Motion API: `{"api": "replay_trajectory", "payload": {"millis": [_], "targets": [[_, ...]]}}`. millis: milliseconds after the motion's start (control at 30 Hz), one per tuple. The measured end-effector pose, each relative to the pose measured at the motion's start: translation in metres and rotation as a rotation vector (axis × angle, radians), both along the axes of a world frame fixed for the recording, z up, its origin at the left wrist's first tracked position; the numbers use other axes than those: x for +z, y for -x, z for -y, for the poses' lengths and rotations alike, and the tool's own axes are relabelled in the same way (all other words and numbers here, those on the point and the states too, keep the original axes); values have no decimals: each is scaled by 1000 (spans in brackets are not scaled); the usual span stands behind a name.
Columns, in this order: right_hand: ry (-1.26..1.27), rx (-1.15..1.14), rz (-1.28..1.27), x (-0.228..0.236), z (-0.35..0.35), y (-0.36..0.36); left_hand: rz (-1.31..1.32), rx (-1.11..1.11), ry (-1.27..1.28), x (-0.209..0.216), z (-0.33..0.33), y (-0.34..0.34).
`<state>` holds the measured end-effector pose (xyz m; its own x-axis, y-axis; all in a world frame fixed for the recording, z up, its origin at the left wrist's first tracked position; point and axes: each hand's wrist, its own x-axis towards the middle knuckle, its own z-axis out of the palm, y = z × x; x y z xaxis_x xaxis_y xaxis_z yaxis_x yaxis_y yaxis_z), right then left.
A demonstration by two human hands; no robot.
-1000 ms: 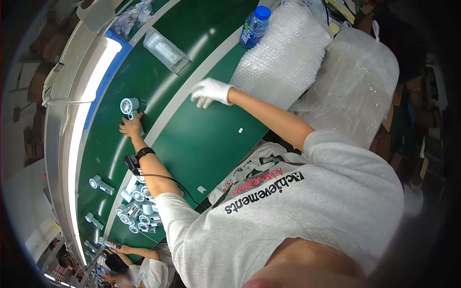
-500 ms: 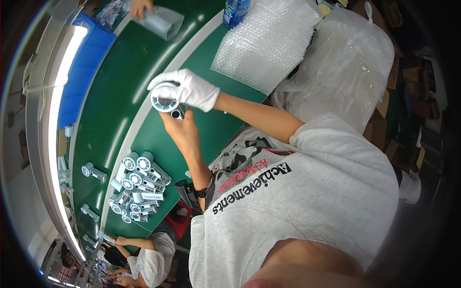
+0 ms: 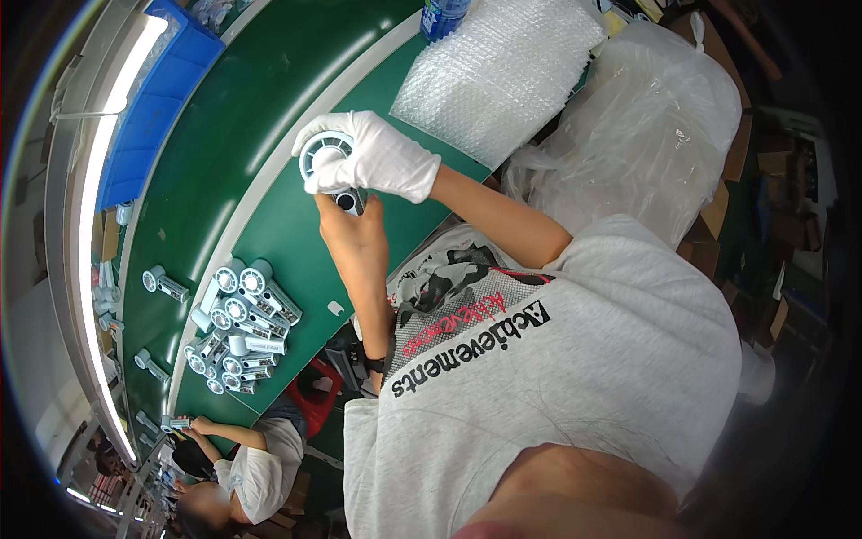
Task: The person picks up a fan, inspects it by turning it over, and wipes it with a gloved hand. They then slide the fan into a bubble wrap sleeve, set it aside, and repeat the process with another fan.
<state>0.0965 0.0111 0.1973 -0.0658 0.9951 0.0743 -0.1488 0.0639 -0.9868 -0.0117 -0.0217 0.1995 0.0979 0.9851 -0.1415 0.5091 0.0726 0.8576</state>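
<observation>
— What's closest to you from where you stand?

— The person's grey shirt (image 3: 575,359), filling the near side. Both forearms come up out of it toward the green table (image 3: 269,216).

— And the hands?

— They meet over the near edge of the table. The left hand (image 3: 352,232) is bare, its fingers curled up around the lower end of a small grey handheld fan (image 3: 330,166). The right hand (image 3: 377,162) wears a white glove and is wrapped over the fan's round head from the right, fingers closed on it.

— So the fan is off the table?

— Yes, held up between the two hands, round grille tipped to the left.

— What lies around?

— To the left on the table, a pile of the same grey fans (image 3: 238,323), with a few loose ones beyond it. Farther off, a sheet of bubble wrap (image 3: 494,72) on the right, a big clear plastic bag (image 3: 664,126) beside it, a blue bottle (image 3: 442,16) at the far edge and blue bins (image 3: 148,126) far left. Another worker (image 3: 251,467) sits down the line at lower left.
</observation>
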Motion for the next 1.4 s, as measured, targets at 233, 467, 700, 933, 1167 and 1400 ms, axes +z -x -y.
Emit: {"api": "replay_trajectory", "payload": {"millis": [233, 467, 700, 933, 1167, 1400], "targets": [[4, 195, -555, -26, -11, -22, 326, -93, 29, 7, 2, 1], [-65, 205, -704, -20, 0, -28, 633, -64, 235, 14, 4, 6], [-22, 87, 12, 14, 10, -30, 418, -43, -68, 7, 20, -2], [-107, -15, -163, 15, 6, -18, 151, 7, -259, 15, 21, 0], [-450, 80, 70, 27, 29, -29, 450, -37, -102, 39, 27, 14], [-764, 112, 149, 33, 30, -40, 457, -67, -137, 50, 33, 8]]}}
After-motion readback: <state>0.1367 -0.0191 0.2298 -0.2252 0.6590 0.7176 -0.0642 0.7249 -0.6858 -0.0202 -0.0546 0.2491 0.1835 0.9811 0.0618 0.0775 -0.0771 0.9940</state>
